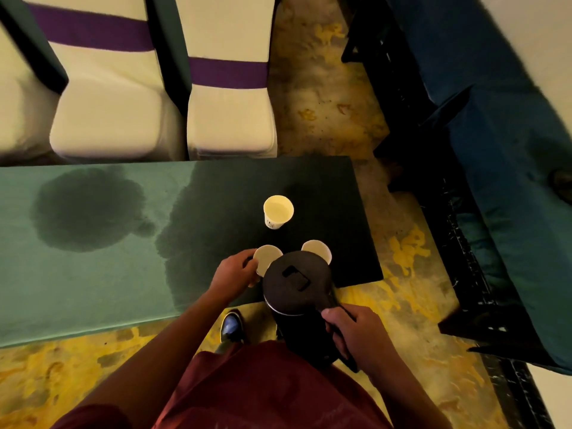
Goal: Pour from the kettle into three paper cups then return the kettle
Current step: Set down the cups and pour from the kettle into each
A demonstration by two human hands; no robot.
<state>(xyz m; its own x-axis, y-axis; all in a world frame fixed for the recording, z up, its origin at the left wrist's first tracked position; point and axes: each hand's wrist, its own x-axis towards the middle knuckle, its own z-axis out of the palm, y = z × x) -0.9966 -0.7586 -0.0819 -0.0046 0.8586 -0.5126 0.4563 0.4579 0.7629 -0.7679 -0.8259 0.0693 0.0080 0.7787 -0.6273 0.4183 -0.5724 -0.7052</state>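
A black kettle (297, 283) hangs above the near right corner of the table, lid shut, and my right hand (356, 329) grips its handle. Three white paper cups stand on the wet green tablecloth (77, 289). The far cup (278, 211) holds liquid and stands alone. The near left cup (266, 257) is held at its side by my left hand (235, 270). The kettle's lid partly hides the near right cup (318, 249), and its contents are hidden.
Dark wet patches (89, 209) spread over the cloth at the middle and left. Two white-covered chairs with purple bands (229, 103) stand behind the table. A dark blue-draped bench (495, 150) runs along the right. Patterned carpet lies below, with my shoe (231, 326) on it.
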